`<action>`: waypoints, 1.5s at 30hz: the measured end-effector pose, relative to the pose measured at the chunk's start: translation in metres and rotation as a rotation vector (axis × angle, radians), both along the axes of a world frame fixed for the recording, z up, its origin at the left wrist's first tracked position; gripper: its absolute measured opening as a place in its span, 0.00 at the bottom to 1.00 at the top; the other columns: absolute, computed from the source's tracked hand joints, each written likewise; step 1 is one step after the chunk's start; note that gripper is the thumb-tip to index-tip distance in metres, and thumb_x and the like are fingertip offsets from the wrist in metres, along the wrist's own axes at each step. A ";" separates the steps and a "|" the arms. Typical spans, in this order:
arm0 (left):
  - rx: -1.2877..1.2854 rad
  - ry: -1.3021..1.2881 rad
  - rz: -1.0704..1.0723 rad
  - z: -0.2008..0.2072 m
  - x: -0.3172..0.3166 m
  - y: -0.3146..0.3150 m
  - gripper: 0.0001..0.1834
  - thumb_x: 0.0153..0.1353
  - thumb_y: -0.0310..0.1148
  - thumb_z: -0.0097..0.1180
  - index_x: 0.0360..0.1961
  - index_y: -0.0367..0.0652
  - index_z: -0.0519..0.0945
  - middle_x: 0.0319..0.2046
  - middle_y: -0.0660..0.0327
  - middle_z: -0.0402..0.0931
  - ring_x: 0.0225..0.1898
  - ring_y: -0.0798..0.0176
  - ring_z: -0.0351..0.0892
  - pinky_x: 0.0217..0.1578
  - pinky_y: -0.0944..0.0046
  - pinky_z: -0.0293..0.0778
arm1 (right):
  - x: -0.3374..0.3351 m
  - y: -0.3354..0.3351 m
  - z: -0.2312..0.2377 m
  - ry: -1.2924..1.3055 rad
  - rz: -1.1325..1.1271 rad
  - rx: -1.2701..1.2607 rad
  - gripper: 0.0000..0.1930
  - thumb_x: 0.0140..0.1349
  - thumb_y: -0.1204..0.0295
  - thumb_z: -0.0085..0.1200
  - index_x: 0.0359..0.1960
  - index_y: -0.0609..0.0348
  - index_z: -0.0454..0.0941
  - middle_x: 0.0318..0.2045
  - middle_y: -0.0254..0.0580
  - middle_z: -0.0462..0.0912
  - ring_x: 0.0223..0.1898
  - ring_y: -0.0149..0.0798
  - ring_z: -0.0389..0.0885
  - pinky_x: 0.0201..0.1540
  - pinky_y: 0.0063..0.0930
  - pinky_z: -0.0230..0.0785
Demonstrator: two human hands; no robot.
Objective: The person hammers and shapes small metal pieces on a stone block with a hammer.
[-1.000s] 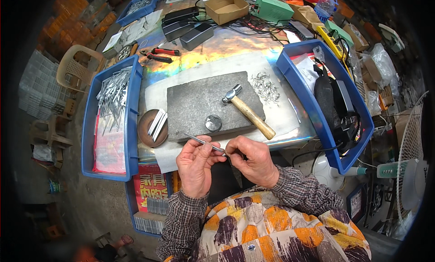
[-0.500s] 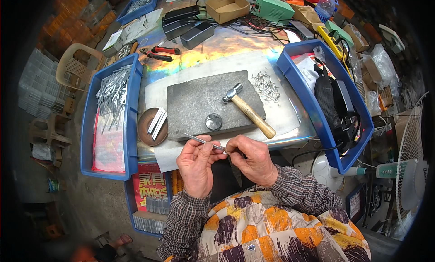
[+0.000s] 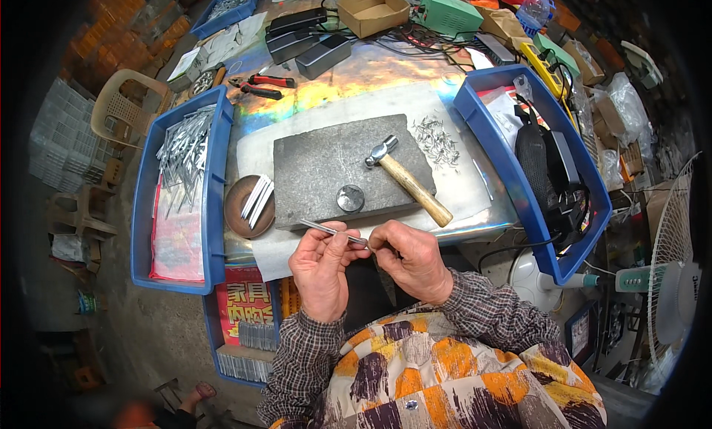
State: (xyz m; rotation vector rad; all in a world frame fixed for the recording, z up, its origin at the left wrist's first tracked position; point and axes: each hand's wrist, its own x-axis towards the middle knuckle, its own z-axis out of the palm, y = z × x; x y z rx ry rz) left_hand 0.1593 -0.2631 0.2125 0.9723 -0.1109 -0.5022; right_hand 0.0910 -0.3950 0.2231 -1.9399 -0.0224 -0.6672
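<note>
We pinch a thin metal strip [image 3: 331, 231] between both hands, left hand [image 3: 320, 269] and right hand [image 3: 409, 257]. They hover at the bench's [image 3: 356, 73] near edge. A hammer [image 3: 408, 180] lies on the grey slab [image 3: 334, 169].

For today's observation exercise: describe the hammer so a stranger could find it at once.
Start at the grey stone slab in the middle of the table. The hammer lies across its right edge, metal head on the slab. It is the only wooden-handled tool there.

Iridescent workbench [image 3: 356, 69] under grey slab [image 3: 326, 166], blue trays [image 3: 489, 143]
</note>
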 end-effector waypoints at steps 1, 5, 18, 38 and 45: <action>0.001 0.000 0.001 0.000 0.000 0.000 0.08 0.61 0.24 0.53 0.40 0.32 0.73 0.33 0.52 0.79 0.31 0.63 0.81 0.33 0.66 0.80 | 0.000 0.000 0.000 0.003 0.004 0.004 0.09 0.48 0.89 0.52 0.30 0.65 0.72 0.24 0.42 0.75 0.24 0.36 0.76 0.26 0.25 0.68; 0.048 -0.097 0.026 0.001 -0.002 -0.003 0.08 0.61 0.24 0.53 0.40 0.31 0.74 0.33 0.51 0.79 0.32 0.62 0.81 0.34 0.65 0.80 | 0.002 0.000 -0.003 -0.098 -0.021 -0.118 0.10 0.46 0.89 0.53 0.30 0.65 0.72 0.24 0.44 0.76 0.25 0.41 0.78 0.27 0.28 0.69; -0.010 0.011 0.015 -0.005 -0.003 -0.001 0.07 0.61 0.23 0.53 0.39 0.31 0.75 0.33 0.51 0.80 0.33 0.63 0.81 0.36 0.64 0.79 | 0.001 0.008 -0.008 -0.061 -0.108 0.025 0.10 0.50 0.88 0.54 0.33 0.65 0.73 0.25 0.44 0.76 0.25 0.40 0.78 0.27 0.26 0.69; -0.022 -0.016 0.037 -0.006 -0.003 -0.001 0.07 0.61 0.24 0.54 0.40 0.33 0.75 0.33 0.52 0.80 0.33 0.63 0.81 0.36 0.64 0.79 | -0.002 0.000 -0.007 0.058 -0.088 0.001 0.08 0.53 0.83 0.57 0.34 0.65 0.74 0.25 0.43 0.76 0.22 0.37 0.77 0.23 0.26 0.67; -0.018 0.007 0.021 -0.008 -0.002 -0.001 0.07 0.61 0.24 0.54 0.40 0.33 0.75 0.33 0.52 0.80 0.32 0.63 0.81 0.35 0.64 0.79 | 0.001 0.001 -0.013 0.018 -0.070 -0.066 0.06 0.52 0.83 0.56 0.30 0.66 0.73 0.23 0.42 0.75 0.22 0.36 0.75 0.24 0.26 0.66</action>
